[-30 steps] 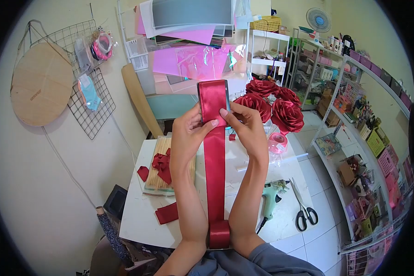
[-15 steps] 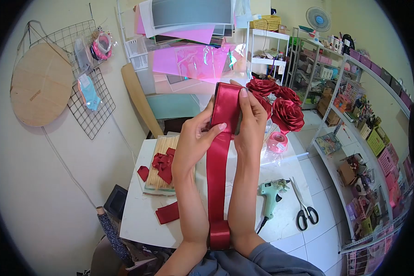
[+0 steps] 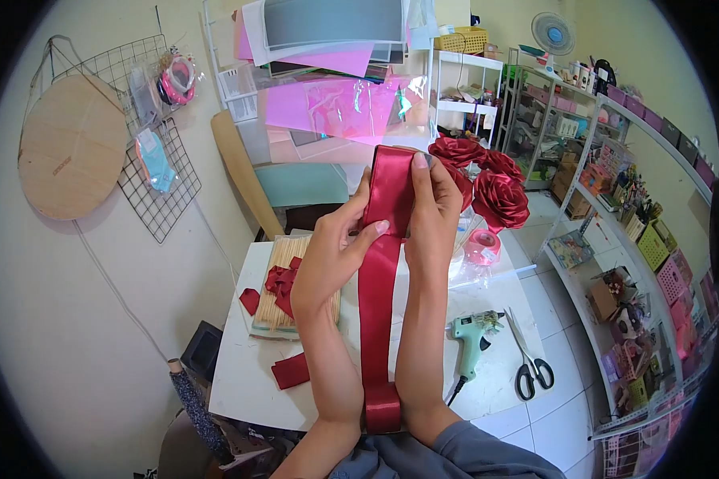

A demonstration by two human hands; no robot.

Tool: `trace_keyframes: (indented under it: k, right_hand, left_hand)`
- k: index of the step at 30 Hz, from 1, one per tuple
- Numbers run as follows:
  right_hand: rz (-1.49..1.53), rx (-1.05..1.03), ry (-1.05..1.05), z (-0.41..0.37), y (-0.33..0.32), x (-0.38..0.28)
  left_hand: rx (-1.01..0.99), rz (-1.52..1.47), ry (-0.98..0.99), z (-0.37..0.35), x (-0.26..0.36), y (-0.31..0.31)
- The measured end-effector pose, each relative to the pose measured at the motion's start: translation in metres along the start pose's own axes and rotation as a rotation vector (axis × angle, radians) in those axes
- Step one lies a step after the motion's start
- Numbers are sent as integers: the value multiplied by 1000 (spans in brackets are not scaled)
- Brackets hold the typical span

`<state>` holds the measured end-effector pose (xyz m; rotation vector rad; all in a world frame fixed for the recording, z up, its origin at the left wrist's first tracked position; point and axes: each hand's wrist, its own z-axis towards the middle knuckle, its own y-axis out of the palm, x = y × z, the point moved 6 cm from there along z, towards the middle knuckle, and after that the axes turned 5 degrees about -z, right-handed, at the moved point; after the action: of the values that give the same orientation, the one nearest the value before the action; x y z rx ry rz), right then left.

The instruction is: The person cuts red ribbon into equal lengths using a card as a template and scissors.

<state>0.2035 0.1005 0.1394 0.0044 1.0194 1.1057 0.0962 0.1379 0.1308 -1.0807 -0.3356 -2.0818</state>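
A long dark red satin ribbon (image 3: 379, 311) runs from a roll by my lap up to my two raised hands. My left hand (image 3: 345, 243) grips the ribbon's upper part from the left, its thumb pressed on the face. On the right edge my right hand (image 3: 431, 203) pinches the top, thumb in front and fingers behind. Between the hands the ribbon's top part lies doubled over something dark and flat, mostly hidden. Close beyond my right hand stand red ribbon roses (image 3: 499, 198). Cut red ribbon pieces (image 3: 282, 286) lie on thin wooden sticks (image 3: 278, 319) to my left.
On the white table (image 3: 252, 403) a mint glue gun (image 3: 474, 342) and black-handled scissors (image 3: 527, 355) lie at the right. A pink tape roll (image 3: 482, 247) sits below the roses. Shelves (image 3: 607, 279) line the right side; plastic sheets (image 3: 327, 112) hang behind.
Both hands keep their hold on the ribbon. My left forearm and hand have shifted slightly left, and the ribbon's top has turned a little.
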Motion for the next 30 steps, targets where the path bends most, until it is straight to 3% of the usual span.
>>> trace_keyframes:
  k: [5,8,10,13,16,30]
  right_hand:
    - [53,-9,19,0,0,4]
    - [96,55,-46,0,-1,2]
    - [131,201,-88,-2,-5,-3]
    - [153,191,-68,-2,-8,-4]
    - [171,168,-48,-1,-8,-1]
    - [250,169,-18,-1,-7,0]
  left_hand:
    - [56,79,17,-1,4,-1]
    - [192,146,-67,-1,12,-4]
    - [234,8,38,0,16,-4]
    - [318,-51,41,0,18,-7]
    - [300,66,39,0,18,-7]
    - [312,40,-15,0,17,-7]
